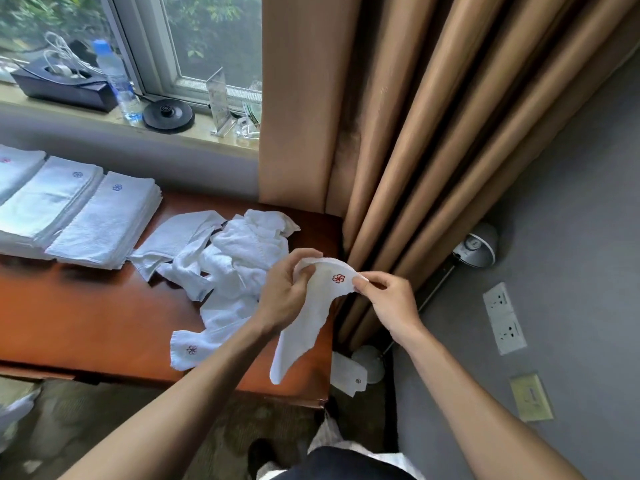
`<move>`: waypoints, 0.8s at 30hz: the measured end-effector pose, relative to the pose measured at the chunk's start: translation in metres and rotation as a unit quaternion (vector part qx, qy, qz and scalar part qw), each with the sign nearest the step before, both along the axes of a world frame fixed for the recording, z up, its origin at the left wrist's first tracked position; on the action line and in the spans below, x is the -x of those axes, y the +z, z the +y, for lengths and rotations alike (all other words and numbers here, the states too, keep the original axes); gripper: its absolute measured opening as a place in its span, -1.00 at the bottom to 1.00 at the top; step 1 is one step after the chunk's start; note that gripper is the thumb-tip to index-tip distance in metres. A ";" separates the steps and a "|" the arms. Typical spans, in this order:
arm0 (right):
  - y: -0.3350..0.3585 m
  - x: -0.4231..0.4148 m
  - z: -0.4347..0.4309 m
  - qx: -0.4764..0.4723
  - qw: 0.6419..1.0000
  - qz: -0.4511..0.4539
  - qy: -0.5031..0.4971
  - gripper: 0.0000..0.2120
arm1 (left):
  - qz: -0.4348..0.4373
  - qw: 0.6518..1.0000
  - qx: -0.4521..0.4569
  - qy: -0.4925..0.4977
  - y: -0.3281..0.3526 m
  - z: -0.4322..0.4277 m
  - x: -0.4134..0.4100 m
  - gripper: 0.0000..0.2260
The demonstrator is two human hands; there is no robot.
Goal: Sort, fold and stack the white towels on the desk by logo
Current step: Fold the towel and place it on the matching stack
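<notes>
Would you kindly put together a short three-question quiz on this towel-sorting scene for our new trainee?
1. True or false: the towel held by the left hand and the right hand shows a red logo.
2. What colour are the logos on the two folded stacks nearest the unsorted pile?
A. red
B. blue
C. green
3. Fill in: one towel lies off the desk, down on the ____.

Key: 1 true; 2 B; 3 floor.
</notes>
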State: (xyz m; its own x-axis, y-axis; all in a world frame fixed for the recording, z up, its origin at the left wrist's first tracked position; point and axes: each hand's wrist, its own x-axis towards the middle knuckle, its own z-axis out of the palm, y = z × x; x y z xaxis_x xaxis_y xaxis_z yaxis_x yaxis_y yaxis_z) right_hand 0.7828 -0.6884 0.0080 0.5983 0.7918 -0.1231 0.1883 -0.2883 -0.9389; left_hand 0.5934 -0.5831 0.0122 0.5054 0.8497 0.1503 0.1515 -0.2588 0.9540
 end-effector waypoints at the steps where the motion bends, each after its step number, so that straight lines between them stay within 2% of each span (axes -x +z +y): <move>1: 0.001 0.001 -0.002 0.005 1.000 -0.001 0.004 -0.94 | 0.001 1.000 -0.019 0.001 0.000 -0.002 0.001 -0.77; 6: 0.004 -0.008 0.000 0.006 0.999 -0.022 0.030 -0.96 | 0.037 0.998 -0.060 0.000 -0.001 -0.006 0.001 -0.79; 11: 0.008 -0.023 0.017 -0.009 0.994 -0.049 0.100 -0.85 | 0.077 0.995 -0.049 0.042 -0.002 -0.004 0.002 -0.86; 15: 0.015 -0.040 0.028 -0.026 0.984 -0.054 0.165 -0.80 | 0.092 0.992 -0.052 0.073 0.002 0.000 -0.005 -0.81; 20: 0.012 -0.064 0.041 -0.036 0.974 -0.074 0.211 -0.81 | 0.119 0.984 -0.099 0.092 0.010 0.004 -0.019 -0.79; 24: 0.004 -0.074 0.052 -0.036 0.969 -0.048 0.240 -0.83 | 0.130 0.980 -0.085 0.122 0.014 0.001 -0.027 -0.80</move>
State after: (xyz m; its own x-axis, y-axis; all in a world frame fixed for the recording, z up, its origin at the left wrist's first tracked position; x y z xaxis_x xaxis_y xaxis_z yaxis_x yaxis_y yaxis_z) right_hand 0.8564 -0.6369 0.0116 0.1647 0.9862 -0.0194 0.3714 -0.0802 -0.9250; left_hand 0.6205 -0.5820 0.0259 0.3306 0.9237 0.1935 0.4602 -0.3368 0.8215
